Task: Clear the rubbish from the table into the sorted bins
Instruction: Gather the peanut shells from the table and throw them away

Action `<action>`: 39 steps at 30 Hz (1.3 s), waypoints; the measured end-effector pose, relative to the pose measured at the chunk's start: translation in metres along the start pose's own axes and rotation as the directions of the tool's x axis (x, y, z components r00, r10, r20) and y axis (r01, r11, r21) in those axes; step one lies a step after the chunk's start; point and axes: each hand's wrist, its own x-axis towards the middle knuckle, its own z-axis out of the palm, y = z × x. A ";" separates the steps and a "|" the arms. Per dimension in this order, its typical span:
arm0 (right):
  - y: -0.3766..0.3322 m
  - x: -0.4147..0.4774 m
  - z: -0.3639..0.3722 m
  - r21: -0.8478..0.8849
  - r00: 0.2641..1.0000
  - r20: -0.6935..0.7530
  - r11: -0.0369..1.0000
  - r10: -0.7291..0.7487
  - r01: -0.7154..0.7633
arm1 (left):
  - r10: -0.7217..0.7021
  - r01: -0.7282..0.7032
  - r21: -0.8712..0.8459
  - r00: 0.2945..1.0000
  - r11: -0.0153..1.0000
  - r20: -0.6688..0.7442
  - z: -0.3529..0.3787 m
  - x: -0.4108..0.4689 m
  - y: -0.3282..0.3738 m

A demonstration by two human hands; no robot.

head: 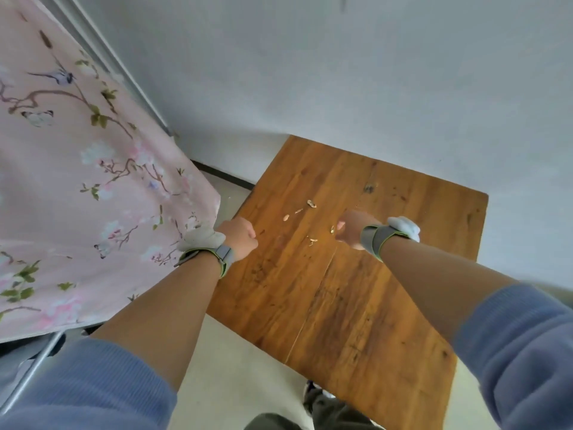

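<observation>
The rubbish on the bench [356,305] is a loose scatter of pale shell scraps [311,204]. Most of it lies toward the far middle of the wooden top, with a few smaller bits nearer, between the two hands.

The right hand [352,228] is held low over the right end of that scatter. Its fingers [341,226] are curled in narrow at a single scrap [332,229] by their tips. Whether that piece is pinched or only touched cannot be told. So tight a curl is probably chosen because the pieces are small, flat and light.

The left hand [240,238] is held at the left edge of the bench with its fingers closed into a fist. What is enclosed, if anything, cannot be told, though a fist would suit the holding of gathered bits while the other hand picks.

No bins are seen, so it is judged that the scraps are to be collected first and carried off afterwards.

A flowered pink cloth [77,181] hangs at the left, well apart from the scraps. A pale wall [341,72] stands behind the far edge.
</observation>
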 end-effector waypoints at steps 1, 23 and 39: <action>-0.003 0.007 0.006 0.007 1.000 0.020 1.000 0.004 -0.004 | -0.020 0.021 -0.042 0.999 0.999 0.028 0.004 0.010 -0.002; -0.028 0.219 0.053 -0.060 0.991 -0.128 0.997 0.037 -0.045 | 0.084 -0.089 -0.063 0.993 0.994 -0.077 0.116 0.260 0.009; 0.030 0.162 0.084 0.363 0.889 -0.062 0.840 0.453 -0.403 | 0.226 -0.227 -0.007 0.973 0.974 -0.040 0.111 0.273 0.058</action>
